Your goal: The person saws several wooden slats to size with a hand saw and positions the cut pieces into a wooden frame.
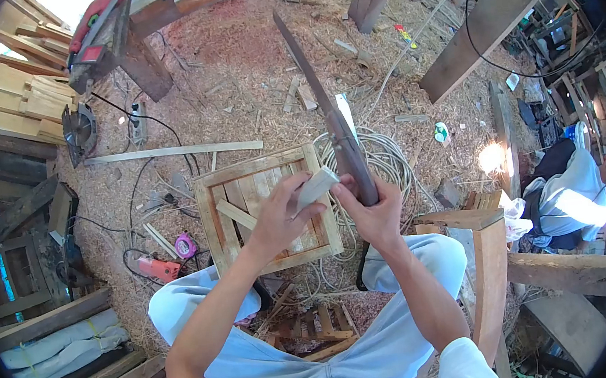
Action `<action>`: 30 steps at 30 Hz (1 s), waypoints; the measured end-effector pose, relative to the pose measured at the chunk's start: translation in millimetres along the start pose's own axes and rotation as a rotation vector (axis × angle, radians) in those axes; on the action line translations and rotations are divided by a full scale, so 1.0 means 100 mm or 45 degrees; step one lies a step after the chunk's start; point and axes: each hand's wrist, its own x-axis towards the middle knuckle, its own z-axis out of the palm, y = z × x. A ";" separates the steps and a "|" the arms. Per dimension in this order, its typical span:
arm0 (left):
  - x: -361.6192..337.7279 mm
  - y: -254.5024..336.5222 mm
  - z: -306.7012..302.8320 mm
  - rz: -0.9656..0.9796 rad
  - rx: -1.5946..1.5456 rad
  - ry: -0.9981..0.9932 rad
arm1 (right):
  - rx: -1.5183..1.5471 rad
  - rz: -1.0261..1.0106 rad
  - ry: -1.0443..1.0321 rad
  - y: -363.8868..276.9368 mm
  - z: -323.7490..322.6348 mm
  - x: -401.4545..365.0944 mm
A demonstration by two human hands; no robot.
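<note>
My left hand (282,219) is closed around a short pale wood block (317,186), its end tilted up to the right. In my right hand (373,211) is the dark handle of a machete (316,88), its long blade slanting up and to the left. The thumb of that hand reaches toward the block's end. Beneath both hands, between my knees, stands a square wooden stool (211,202) with a slatted top inside a frame. A loose wood strip (236,214) lies slantwise on its left half.
Coiled pale cable (400,160) lies beyond the stool. At the left are a pink tape measure (186,245), a red power tool (158,269) and a circular saw (80,134). A wooden post (491,280) rises beside my right knee. Shavings cover the ground.
</note>
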 end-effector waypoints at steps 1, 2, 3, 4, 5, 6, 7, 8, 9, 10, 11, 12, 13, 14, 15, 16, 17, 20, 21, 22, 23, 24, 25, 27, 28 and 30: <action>-0.02 0.01 0.04 -0.153 -0.116 0.000 | -0.072 0.000 0.007 0.02 0.02 0.06; -0.03 0.01 0.07 -0.153 -0.114 0.010 | -0.146 -0.001 0.011 0.03 0.04 0.10; -0.04 -0.01 0.10 -0.272 -0.092 0.029 | -0.144 -0.008 -0.003 0.03 0.05 0.12; -0.06 -0.04 0.11 -0.394 -0.067 0.050 | -0.270 -0.037 0.009 0.03 0.06 0.13; -0.06 -0.14 0.10 -0.399 -0.057 0.068 | -0.393 -0.064 0.019 0.04 0.07 0.13; -0.05 -0.31 0.09 -0.594 -0.039 0.143 | -0.451 -0.023 0.001 -0.03 0.07 0.11; -0.09 -0.55 0.08 -0.791 -0.022 0.226 | -0.439 -0.031 -0.030 0.00 0.09 0.06; -0.20 -0.98 0.15 -0.797 -0.262 0.402 | -0.336 0.069 -0.016 0.06 0.10 0.01; -0.18 -0.99 0.12 -0.804 -0.257 0.438 | -0.239 0.172 -0.003 0.10 0.12 -0.05; -0.11 -1.00 0.10 -0.848 -0.240 0.387 | -0.279 0.201 -0.048 0.06 0.13 -0.10; -0.06 -0.99 0.07 -0.893 -0.226 0.325 | -0.280 0.203 -0.068 0.07 0.16 -0.15; -0.05 -1.02 0.06 -0.940 -0.163 0.300 | -0.297 0.215 -0.101 0.07 0.17 -0.19; -0.06 -1.04 0.06 -0.940 -0.171 0.303 | -0.318 0.223 -0.128 0.08 0.15 -0.22; -0.06 -1.06 0.05 -0.960 -0.202 0.325 | -0.401 0.186 -0.150 0.20 0.13 -0.25; -0.08 -1.12 0.05 -0.981 -0.231 0.347 | -0.407 0.184 -0.149 0.18 0.13 -0.26; -0.10 -1.19 0.04 -0.980 -0.237 0.347 | -0.396 0.199 -0.163 0.16 0.15 -0.28; -0.12 -1.27 0.03 -1.040 -0.273 0.360 | -0.385 0.217 -0.174 0.15 0.17 -0.30; -0.09 -1.13 0.08 -1.134 -0.398 0.275 | -0.393 0.217 -0.151 0.14 0.13 -0.30; -0.11 -1.07 0.11 -1.161 -0.479 0.190 | -0.403 0.234 -0.139 0.12 0.11 -0.31; -0.13 -1.05 0.16 -1.167 -0.482 0.177 | -0.407 0.243 -0.129 0.08 0.10 -0.30; -0.13 -1.00 0.19 -1.156 -0.424 0.164 | -0.373 0.279 -0.109 0.03 0.10 -0.28; -0.15 -1.01 0.23 -1.145 -0.366 0.154 | -0.339 0.315 -0.089 0.01 0.09 -0.27; -0.15 -1.03 0.24 -1.142 -0.369 0.149 | -0.342 0.313 -0.084 0.02 0.07 -0.27; -0.12 -1.04 0.21 -1.206 -0.442 0.126 | -0.327 0.351 -0.075 0.09 0.03 -0.27; -0.10 -1.00 0.21 -1.200 -0.442 0.122 | -0.327 0.347 -0.069 0.13 0.00 -0.27; -0.07 -0.95 0.23 -1.061 -0.364 0.079 | -0.365 0.277 -0.078 0.16 -0.05 -0.26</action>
